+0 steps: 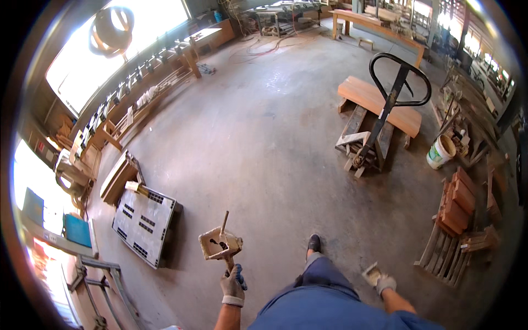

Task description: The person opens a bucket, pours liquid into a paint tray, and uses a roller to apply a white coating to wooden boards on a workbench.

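Observation:
My left hand (pixel 233 287), in a grey work glove with dark blue at the fingertips, is closed round the handle of a crusted, square, open-topped pot (pixel 207 254). A thin stick (pixel 225 221) pokes up out of the pot, and dark patches show inside it. Down at my right side, my gloved right hand (pixel 386 284) is closed on a small flat, pale, squarish thing (pixel 372 272); its kind is too small to tell. Both arms hang low, apart from the furniture around me. One dark shoe (pixel 314 242) shows ahead of my body on the concrete floor.
Ahead right stands a pallet jack (pixel 389 104) beside a thick wooden slab (pixel 406 116). A white bucket (pixel 438 156) and stacked reddish boards (pixel 457 201) line the right. A grey plastic pallet (pixel 165 220) lies left, near a metal frame (pixel 118 291). Clamp racks (pixel 137 77) run along the windows.

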`<state>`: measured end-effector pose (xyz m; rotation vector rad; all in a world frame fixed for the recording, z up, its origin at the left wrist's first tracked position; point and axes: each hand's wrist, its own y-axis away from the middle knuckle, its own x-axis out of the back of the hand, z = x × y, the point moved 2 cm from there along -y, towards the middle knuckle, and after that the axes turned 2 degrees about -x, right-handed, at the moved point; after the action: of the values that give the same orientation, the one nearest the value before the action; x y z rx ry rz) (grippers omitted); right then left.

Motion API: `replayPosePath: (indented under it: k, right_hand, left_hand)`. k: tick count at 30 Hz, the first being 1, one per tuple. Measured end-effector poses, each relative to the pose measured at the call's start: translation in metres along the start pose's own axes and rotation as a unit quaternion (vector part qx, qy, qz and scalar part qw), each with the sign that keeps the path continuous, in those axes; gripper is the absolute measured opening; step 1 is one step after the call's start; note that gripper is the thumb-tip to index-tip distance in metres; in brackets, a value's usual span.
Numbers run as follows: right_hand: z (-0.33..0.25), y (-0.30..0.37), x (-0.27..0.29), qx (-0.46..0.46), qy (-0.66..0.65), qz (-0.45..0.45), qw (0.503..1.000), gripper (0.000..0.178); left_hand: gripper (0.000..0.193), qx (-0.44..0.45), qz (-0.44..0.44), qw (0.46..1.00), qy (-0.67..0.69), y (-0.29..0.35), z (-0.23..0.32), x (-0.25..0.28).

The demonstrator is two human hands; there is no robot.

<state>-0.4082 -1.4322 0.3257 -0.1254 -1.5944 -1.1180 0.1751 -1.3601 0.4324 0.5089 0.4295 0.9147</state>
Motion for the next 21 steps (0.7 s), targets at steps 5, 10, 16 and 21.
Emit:
replayPosePath:
  k: [5, 10, 16, 21]
  right_hand:
    - [-0.220, -0.104, 0.089, 0.032, -0.024, 0.061, 0.997, 0.052]
    - [-0.400, -0.118, 0.179, 0.172, -0.063, 0.087, 0.979, 0.049]
    - [-0.513, -0.194, 0.187, 0.105, -0.019, 0.091, 0.990, 0.051]
    - [-0.525, -0.188, 0.186, -0.053, -0.069, 0.052, 0.995, 0.051]
  left_hand:
    - [0.018, 0.016, 0.002, 1.000, -0.009, -0.083, 0.055, -0.091]
    - [0.019, 0.005, 0.014, 1.000, -0.007, -0.169, 0.106, -0.172]
    - [0.018, 0.011, -0.031, 0.999, -0.024, -0.323, 0.161, -0.278]
    - [0.017, 0.050, -0.070, 0.994, -0.067, -0.418, 0.232, -0.392]
